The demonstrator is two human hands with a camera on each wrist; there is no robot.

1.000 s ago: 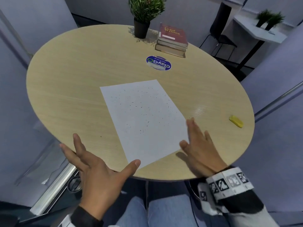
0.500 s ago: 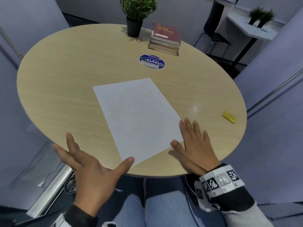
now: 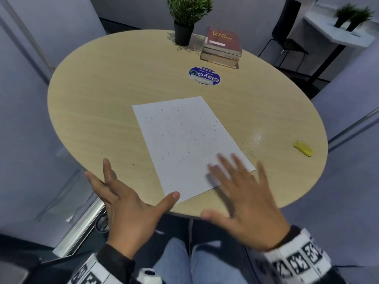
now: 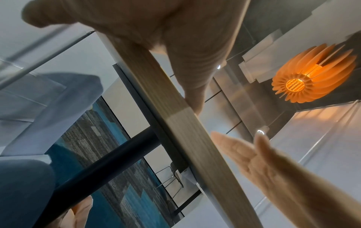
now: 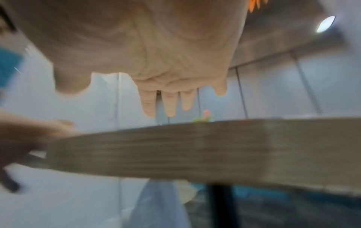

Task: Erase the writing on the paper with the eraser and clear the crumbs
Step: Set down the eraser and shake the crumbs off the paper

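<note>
Sweeping stage by the look of it: paper [image 3: 188, 144] at centre of frame on the table [image 3: 102, 111] shows no legible writing, just dark crumbs [image 3: 184, 138] scattered across it, a few on the wood right of the sheet. Erasing looks done; crumb clearing still left. Eraser [image 3: 303, 148] lies at right of frame near the table edge, well apart from both hands. Right hand [image 3: 244, 206] is flat, fingers spread, over the sheet's lower right corner, motion-blurred, holding nothing. Left hand [image 3: 127, 210] is splayed at the table's near edge, lower left, empty, thumb tip at the paper's bottom corner.
</note>
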